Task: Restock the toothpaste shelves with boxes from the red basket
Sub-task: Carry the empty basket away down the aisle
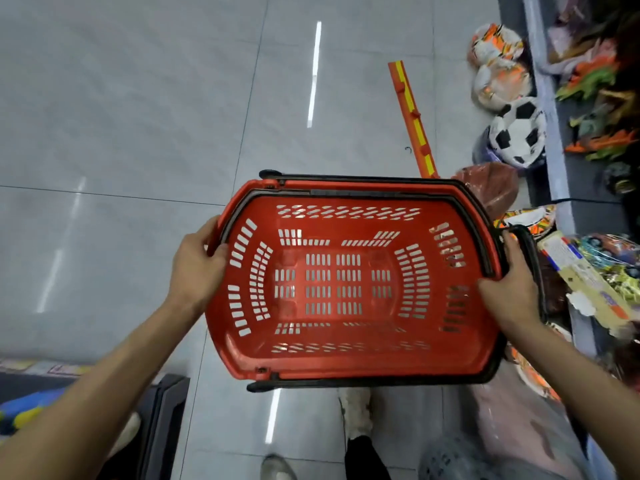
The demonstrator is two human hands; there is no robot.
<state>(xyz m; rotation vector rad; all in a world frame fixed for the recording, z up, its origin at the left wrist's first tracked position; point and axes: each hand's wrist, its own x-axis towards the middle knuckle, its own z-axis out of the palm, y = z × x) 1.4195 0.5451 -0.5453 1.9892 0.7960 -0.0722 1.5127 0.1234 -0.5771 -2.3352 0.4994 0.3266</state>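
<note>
The red basket (349,362) with black folding handles is held level above the grey floor, seen from straight above. Nothing lies inside it; its slotted bottom shows bare. My left hand (197,268) grips its left rim, thumb over the edge. At the other end, my right hand (512,289) grips the right rim beside the black handle. No toothpaste boxes or toothpaste shelves are in view.
Wrapped footballs (519,133) and packaged toys (595,268) crowd the low shelf edge on the right. An orange and yellow strip (414,119) lies on the floor tiles (138,98) beyond the basket. A dark shelf base (162,420) sits at lower left. My feet show below.
</note>
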